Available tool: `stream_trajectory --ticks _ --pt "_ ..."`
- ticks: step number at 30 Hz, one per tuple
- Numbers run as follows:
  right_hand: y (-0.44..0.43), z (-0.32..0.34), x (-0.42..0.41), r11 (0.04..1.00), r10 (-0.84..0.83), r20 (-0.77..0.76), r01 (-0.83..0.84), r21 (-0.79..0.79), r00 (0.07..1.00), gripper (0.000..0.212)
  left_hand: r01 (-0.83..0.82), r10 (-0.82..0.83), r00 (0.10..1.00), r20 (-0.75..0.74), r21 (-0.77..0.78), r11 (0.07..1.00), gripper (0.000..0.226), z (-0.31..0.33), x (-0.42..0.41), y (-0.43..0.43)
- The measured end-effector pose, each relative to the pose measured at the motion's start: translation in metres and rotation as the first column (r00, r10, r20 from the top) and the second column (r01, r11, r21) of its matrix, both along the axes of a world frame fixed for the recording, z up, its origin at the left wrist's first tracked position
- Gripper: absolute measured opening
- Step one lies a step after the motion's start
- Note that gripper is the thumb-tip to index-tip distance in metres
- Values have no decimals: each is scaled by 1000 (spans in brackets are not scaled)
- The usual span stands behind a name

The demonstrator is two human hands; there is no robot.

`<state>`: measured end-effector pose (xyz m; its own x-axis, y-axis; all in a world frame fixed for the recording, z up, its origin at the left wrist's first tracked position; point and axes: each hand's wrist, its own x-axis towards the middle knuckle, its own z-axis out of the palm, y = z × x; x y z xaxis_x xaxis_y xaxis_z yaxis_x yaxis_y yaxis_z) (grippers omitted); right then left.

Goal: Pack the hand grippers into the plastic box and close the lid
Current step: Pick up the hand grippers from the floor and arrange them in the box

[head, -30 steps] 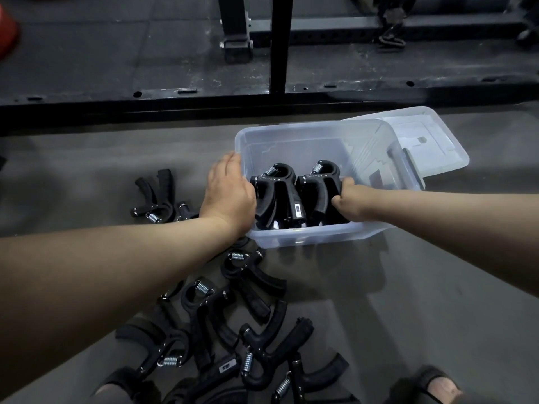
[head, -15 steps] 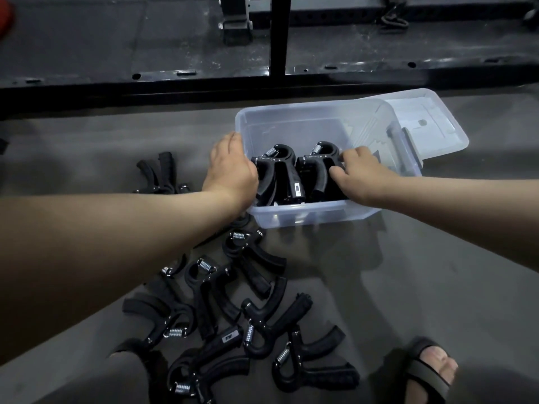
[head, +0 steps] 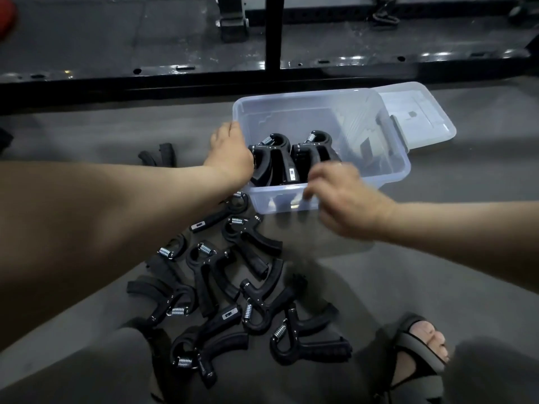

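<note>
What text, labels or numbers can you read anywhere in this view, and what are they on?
No text is legible.
Pale panel on the boxed hand gripper: blurred, unreadable.
Pale panels on two floor hand grippers: too small to read.
Dark square mark on the lid: too small to read.

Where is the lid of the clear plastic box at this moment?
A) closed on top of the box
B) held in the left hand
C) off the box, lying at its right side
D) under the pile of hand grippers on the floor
C: the lid lies flat at the right side of the box, which stands open with hand grippers showing inside it.
</note>
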<state>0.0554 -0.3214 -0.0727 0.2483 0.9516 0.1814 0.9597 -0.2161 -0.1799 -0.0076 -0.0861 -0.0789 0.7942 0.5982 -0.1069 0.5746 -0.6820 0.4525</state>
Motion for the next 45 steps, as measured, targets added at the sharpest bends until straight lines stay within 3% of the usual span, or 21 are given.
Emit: stream_trajectory --ticks 3,6,8,10,13,18,21,24,26,29,32,34,36,38,41,45 --pt "-18 -22 -35 933 236 -56 -242 -267 970 32 -8 8 1000 -1 -10 1000 64 -2 0 -3" --pt "-29 -50 -67 764 348 -151 -374 -526 925 29 -14 14 1000 8 -4 1000 66 -4 1 -4" --pt "-36 -67 -85 638 344 -237 -412 -651 908 43 -26 26 1000 16 1 1000 65 -4 2 -4" --pt "-45 -79 -99 536 364 -263 -432 -726 894 60 -32 32 999 23 4 999 64 -5 3 -4" --pt "-49 -87 -114 479 409 -225 -419 -771 884 71 -37 37 999 33 5 999 63 -6 3 -4" --pt "-37 -89 -109 373 263 -293 -377 -848 919 64 -32 32 999 30 4 999 64 -5 2 -3" --pt "-32 -89 -94 390 356 -205 -344 -854 912 38 -22 22 999 28 1 1000 64 -4 0 -2" --pt "-37 -85 -68 534 419 -38 -280 -798 907 29 -13 13 1000 26 -7 1000 65 -4 -1 -1" --pt "-44 -83 -46 631 378 29 -234 -740 926 30 -9 9 1000 21 -1 1000 64 -5 -1 -1" --pt "-50 -80 -21 664 192 51 -91 -742 980 42 -12 12 999 30 7 1000 64 -5 0 -2" --pt "-54 -75 -14 637 226 -70 -202 -744 971 41 -26 25 999 28 6 1000 64 -5 1 -3" --pt "-57 -73 -14 510 381 -129 -324 -797 916 61 -28 27 999 31 11 1000 65 -5 1 -4" --pt "-59 -77 -16 431 506 -38 -292 -854 862 75 -29 28 999 35 10 1000 65 -6 1 -5" --pt "-63 -83 -19 469 538 48 -252 -846 842 68 -33 32 999 37 5 999 65 -6 1 -5" --pt "-61 -82 -20 495 498 47 -240 -835 866 67 -27 27 999 42 6 1000 66 -6 1 -4" --pt "-55 -68 -14 468 235 -211 -300 -831 949 88 -23 23 999 43 7 1000 66 -6 1 -4"
